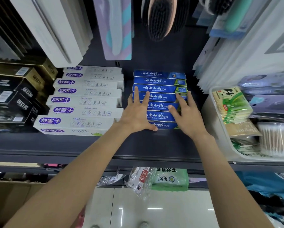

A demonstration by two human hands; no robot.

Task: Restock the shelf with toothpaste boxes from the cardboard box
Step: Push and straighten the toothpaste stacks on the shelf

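Dark shelf [72, 145] carries row of blue toothpaste boxes [159, 89], centre, between white toothpaste boxes [82, 102] and clear bin [220, 139]. Cardboard box [14, 195] low left. Left hand [138, 112] flat on blue row, fingers splayed. Right hand [186, 112] likewise spread, pressing, gripping nothing.

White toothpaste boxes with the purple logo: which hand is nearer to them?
Left. The left hand lies flat on the blue toothpaste boxes, beside the white toothpaste boxes; the right hand rests on the blue row's far side.
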